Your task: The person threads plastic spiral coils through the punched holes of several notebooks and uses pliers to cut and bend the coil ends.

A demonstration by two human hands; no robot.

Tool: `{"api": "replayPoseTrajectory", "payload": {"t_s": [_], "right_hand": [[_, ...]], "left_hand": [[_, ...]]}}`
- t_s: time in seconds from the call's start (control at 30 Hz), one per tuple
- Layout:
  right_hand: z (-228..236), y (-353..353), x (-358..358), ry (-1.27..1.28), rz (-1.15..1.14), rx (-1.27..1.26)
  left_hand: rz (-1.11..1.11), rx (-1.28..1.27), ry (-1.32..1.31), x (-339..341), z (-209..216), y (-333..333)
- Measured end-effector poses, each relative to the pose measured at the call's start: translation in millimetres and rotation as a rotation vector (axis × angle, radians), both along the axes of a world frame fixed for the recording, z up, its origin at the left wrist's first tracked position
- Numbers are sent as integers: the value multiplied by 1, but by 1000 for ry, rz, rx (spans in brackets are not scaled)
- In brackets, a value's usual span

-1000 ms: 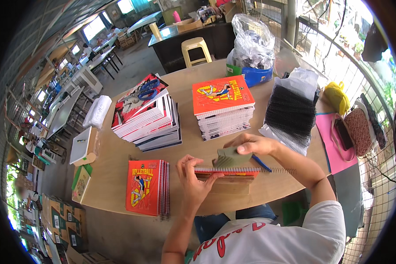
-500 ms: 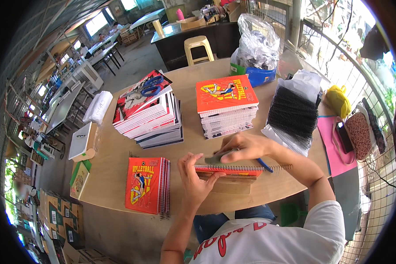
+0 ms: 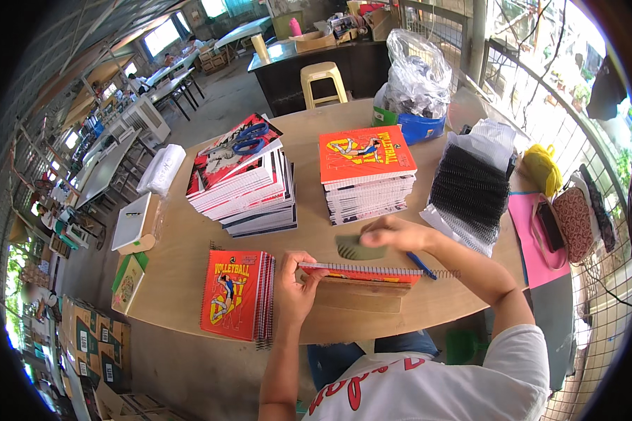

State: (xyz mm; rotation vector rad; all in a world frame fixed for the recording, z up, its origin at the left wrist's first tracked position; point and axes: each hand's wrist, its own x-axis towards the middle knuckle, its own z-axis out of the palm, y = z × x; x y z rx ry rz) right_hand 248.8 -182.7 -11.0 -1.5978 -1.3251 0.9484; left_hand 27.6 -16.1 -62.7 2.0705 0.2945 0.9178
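In the head view, the notebook (image 3: pixel 361 274) is at the lower centre of the frame, spine edge up, by a wooden block (image 3: pixel 358 302) on the bench (image 3: pixel 305 238). The left hand (image 3: pixel 296 286) pinches its left end, fingers closed with the thumb on the near side. The right hand (image 3: pixel 392 234) has its fingers wrapped round a dull green pad (image 3: pixel 356 248), just above the notebook in the frame.

The notebook looks light and fairly stiff when its pages are pressed together, though single sheets would likely flex and the cover may be a little slick; its left end seems a sound place to hold. The wire coil (image 3: pixel 442 274) jutting from its right end looks springy and easily bent, so better not gripped hard. The pad seems light, perhaps slightly yielding, best held by its upper edge.
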Motion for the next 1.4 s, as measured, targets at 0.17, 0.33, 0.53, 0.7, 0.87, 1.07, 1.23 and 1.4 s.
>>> {"api": "replayPoseTrajectory", "payload": {"t_s": [0.17,0.33,0.53,0.7,0.87,1.07,1.23,1.4], "right_hand": [[22,6,-5,-280,98,-167],[0,11,-6,-70,136,220],[2,8,-9,93,160,205],[-6,10,-7,-384,109,-161],[-24,12,1,-479,159,12],[-12,16,-14,-93,104,102],[-4,20,-16,63,49,136],[-33,38,-5,-312,54,-222]], "left_hand": [[-37,-172,-84,2,-6,2],[-142,-366,-28,0,-6,3],[-188,-298,17,2,-5,-12],[-133,-233,56,3,7,-21],[-246,-427,-113,4,3,-18],[-169,-474,-75,-5,-11,-1],[-152,-506,3,-8,-13,-3],[-203,-513,-49,-5,-14,0]]}}
